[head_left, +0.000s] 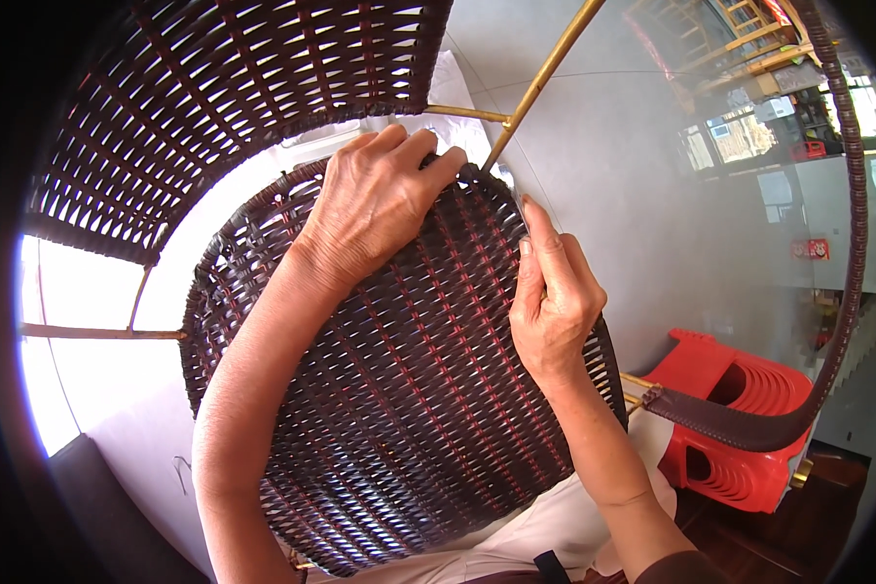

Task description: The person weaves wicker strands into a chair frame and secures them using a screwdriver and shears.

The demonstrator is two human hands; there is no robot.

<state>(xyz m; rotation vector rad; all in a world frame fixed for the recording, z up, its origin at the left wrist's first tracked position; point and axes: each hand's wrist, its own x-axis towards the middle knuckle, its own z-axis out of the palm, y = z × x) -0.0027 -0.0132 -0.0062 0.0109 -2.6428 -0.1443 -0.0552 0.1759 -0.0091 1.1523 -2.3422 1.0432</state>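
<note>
At the far left, a slim brownish rod (107, 333) runs in to the rim of the woven work, and above it a curved woven backrest (263, 78) arches across the upper left, its dark strips threaded with reddish ones. The left hand (375, 204) lies over the top edge of the woven panel (409, 360), fingers bent and near each other at the rim; I cannot tell whether they are clamped on it. The panel sits in the middle, tilted above pale trousers (545, 526): rounded, glossy blackish brown, crossed by dark red lines, small gaps showing light. A gold-coloured rod (545, 83) slants up beyond its top edge. The right hand (560, 307) is at the panel's upper right edge, thumb and forefinger bent close together; whether they pinch a strand I cannot tell. Farther right are red plastic stools (686, 375), a small red-and-white printed patch (810, 249) too small to read, and a curved, wrapped brown armrest (855, 224).
</note>
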